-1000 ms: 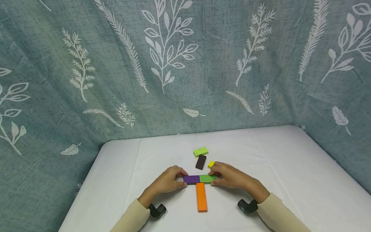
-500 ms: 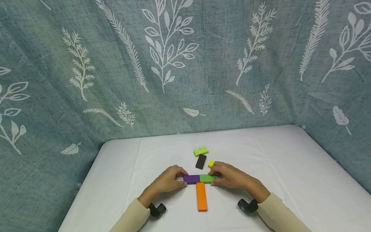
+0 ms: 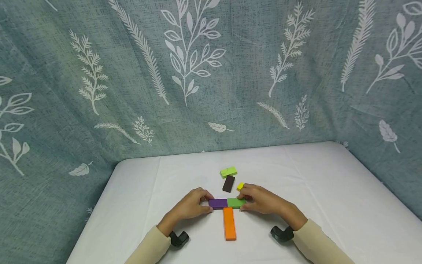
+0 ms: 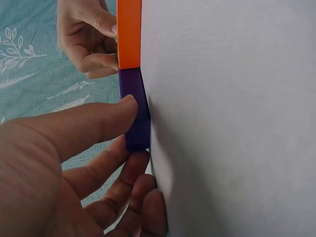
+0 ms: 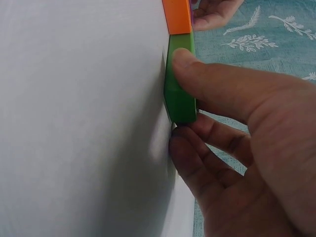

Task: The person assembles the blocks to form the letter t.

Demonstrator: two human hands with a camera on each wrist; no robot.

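Observation:
A purple block [image 3: 218, 204] and a green block [image 3: 235, 203] lie end to end in a row on the white table. Below their seam an orange block [image 3: 229, 224] points toward the near edge, its far end against the row. My left hand [image 3: 191, 204] pinches the purple block's outer end; in the left wrist view the thumb [image 4: 111, 116] presses its near side. At the opposite end my right hand [image 3: 262, 200] pinches the green block, its thumb [image 5: 190, 69] on the near side in the right wrist view.
Beyond the row lie a dark brown block [image 3: 228, 184] and a lime green block [image 3: 228, 172], close together. A yellow block [image 3: 240, 186] sits partly hidden behind my right hand. A patterned teal curtain [image 3: 247, 117] hangs behind the white table [image 3: 165, 179].

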